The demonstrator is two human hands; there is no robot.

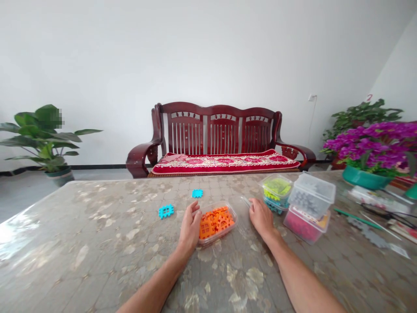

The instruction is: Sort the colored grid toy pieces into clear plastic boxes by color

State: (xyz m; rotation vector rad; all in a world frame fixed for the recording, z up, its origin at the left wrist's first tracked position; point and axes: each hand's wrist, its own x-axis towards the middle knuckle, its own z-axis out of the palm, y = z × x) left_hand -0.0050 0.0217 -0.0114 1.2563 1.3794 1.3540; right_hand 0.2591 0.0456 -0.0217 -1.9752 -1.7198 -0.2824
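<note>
A clear plastic box point(233, 216) full of orange toy pieces point(215, 221) lies on the table in front of me. My left hand point(190, 226) rests against the box's left side, fingers curled onto its edge. My right hand point(260, 216) is to the right of the box, fingers closed on a clear lid point(245, 201) that shows faintly above the hand. Two small blue toy pieces point(166, 211) point(197, 193) lie loose on the table to the left of the box.
To the right stand stacked clear boxes: green pieces point(276, 187), a white-lidded box point(312, 194) over a pink-filled one point(302, 228). Purple flowers in a teal pot point(365, 177) and tools sit far right. Behind the patterned table point(97, 243) is a wooden bench point(218, 139).
</note>
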